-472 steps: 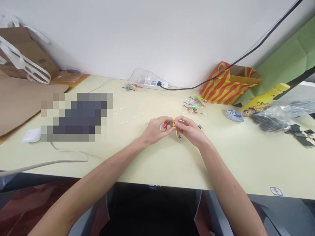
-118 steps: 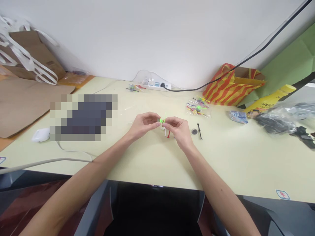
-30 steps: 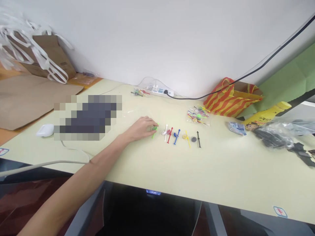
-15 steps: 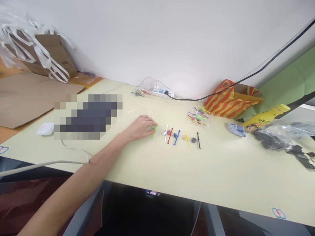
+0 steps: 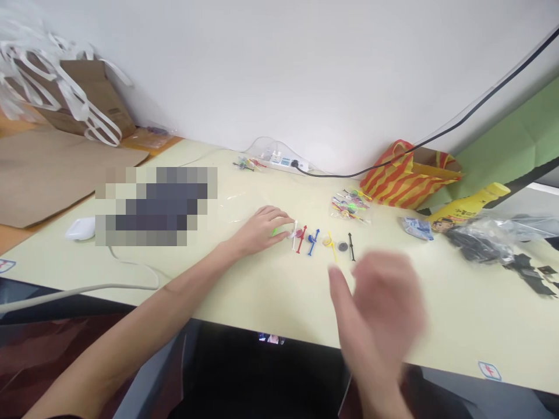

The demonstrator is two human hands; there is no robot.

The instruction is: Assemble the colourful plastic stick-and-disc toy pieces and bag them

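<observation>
Head view: left hand (image 5: 257, 231) on table (image 5: 437, 314), fingertips pinching green piece (image 5: 278, 231) at the left end of a row: white piece (image 5: 294, 234), red piece (image 5: 300, 238), blue piece (image 5: 312, 241), yellow piece (image 5: 331, 244), black piece (image 5: 351, 247). Right hand (image 5: 378, 302) blurred, near camera, fingers loosely spread, looks empty. Best handling, probably: set green down parallel to white, just beside it without touching, and don't nudge the row.
</observation>
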